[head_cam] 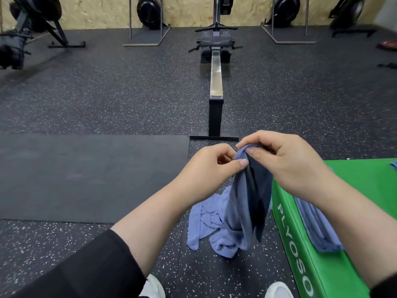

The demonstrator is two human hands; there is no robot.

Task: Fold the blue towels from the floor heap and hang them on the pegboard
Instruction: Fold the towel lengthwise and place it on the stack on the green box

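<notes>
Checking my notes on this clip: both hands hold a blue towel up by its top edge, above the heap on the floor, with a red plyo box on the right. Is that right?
Not quite: the head view shows the plyo box is green, not red. The rest holds: left hand and right hand pinch the blue towel above the floor heap.

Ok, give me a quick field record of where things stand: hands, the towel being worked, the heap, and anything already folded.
left hand: pinches the held towel near its top edge
right hand: grips the same towel's top
held towel: blue, hangs bunched, not yet folded
floor heap: blue towels crumpled on the speckled floor, below the held towel
folded towels: lie flat on the green box
pegboard: not in view
</notes>
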